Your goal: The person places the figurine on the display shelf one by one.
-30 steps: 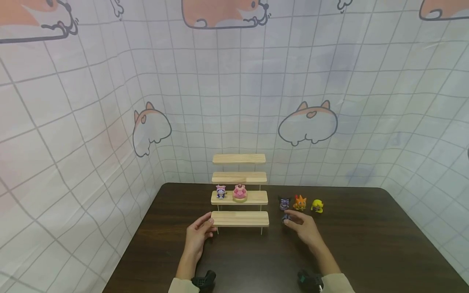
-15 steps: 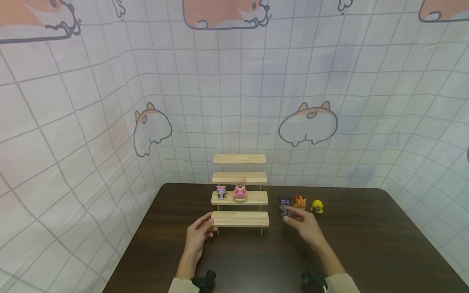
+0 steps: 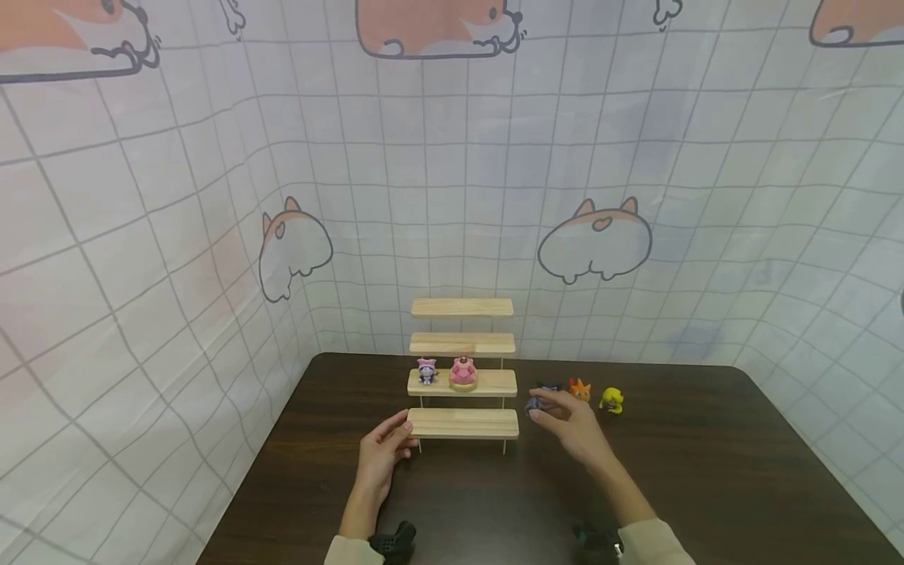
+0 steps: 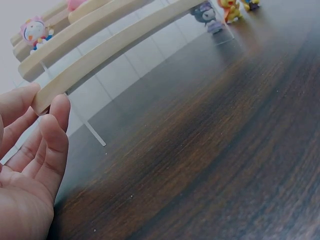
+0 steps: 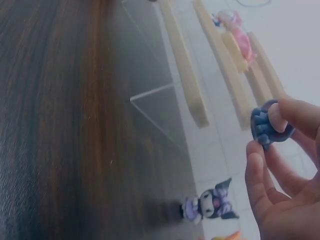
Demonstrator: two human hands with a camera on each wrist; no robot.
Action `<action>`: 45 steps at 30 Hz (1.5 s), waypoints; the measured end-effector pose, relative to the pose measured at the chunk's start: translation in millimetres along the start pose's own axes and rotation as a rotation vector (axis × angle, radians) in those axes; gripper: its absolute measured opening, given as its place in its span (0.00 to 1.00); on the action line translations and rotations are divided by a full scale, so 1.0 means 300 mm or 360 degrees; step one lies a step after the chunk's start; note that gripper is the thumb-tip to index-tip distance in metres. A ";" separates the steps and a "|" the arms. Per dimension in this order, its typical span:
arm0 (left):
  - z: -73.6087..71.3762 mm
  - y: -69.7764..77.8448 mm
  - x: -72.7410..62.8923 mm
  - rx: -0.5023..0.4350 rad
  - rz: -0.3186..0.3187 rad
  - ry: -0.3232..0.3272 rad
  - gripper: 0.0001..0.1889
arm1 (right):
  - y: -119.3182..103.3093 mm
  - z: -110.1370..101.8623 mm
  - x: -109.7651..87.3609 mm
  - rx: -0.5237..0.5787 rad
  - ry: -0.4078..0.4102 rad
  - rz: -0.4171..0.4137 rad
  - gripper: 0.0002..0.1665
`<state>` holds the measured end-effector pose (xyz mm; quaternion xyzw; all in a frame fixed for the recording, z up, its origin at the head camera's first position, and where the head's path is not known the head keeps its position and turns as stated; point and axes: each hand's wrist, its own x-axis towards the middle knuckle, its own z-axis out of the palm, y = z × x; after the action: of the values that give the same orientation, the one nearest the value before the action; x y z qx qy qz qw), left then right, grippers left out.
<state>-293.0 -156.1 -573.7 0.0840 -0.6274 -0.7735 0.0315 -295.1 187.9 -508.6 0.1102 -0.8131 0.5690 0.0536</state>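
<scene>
My left hand (image 3: 381,459) pinches the left end of the lowest step of a wooden tiered display stand (image 3: 462,424); the left wrist view shows thumb and fingers around that board end. Between the thumb and fingertips of my right hand (image 3: 577,431) is a small blue figurine (image 5: 263,124), held above the table right of the stand. On the second step sit a white-and-purple figurine with a pink top (image 3: 427,372) and a pink figurine on a yellowish base (image 3: 463,375). A black-and-purple figurine (image 5: 207,202) stands behind my right hand, mostly hidden in the head view.
An orange figurine (image 3: 580,390) and a yellow figurine (image 3: 611,400) stand at the right on the dark wooden table (image 3: 706,463). Thin clear legs (image 4: 92,131) support the stand. A gridded curtain with dog drawings (image 3: 459,220) surrounds the table's back and sides.
My right hand has lifted the blue figurine from near the black-and-purple one and moved it left, towards the stand. My left hand has stayed on the lowest step.
</scene>
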 end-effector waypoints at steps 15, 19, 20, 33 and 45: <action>-0.002 -0.001 0.002 0.0007 -0.0006 0.0003 0.25 | -0.072 0.060 0.085 -0.0216 0.0036 -0.0115 0.26; -0.001 0.001 0.006 0.0006 -0.0009 0.0006 0.25 | -0.083 0.070 0.109 -0.0219 0.0058 -0.0114 0.25; -0.001 0.001 0.006 0.0007 -0.0007 0.0005 0.25 | -0.085 0.073 0.115 -0.0217 0.0055 -0.0115 0.25; 0.000 0.003 -0.003 0.0012 0.0004 -0.0003 0.26 | -0.110 0.108 0.179 -0.0220 0.0002 -0.0104 0.24; 0.000 -0.001 0.000 0.0026 0.0014 -0.0007 0.26 | -0.093 0.124 0.220 -0.0245 -0.0024 0.0013 0.25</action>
<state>-293.0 -156.1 -574.0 0.0798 -0.6341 -0.7684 0.0327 -351.1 136.2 -481.9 0.1065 -0.8554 0.5041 0.0535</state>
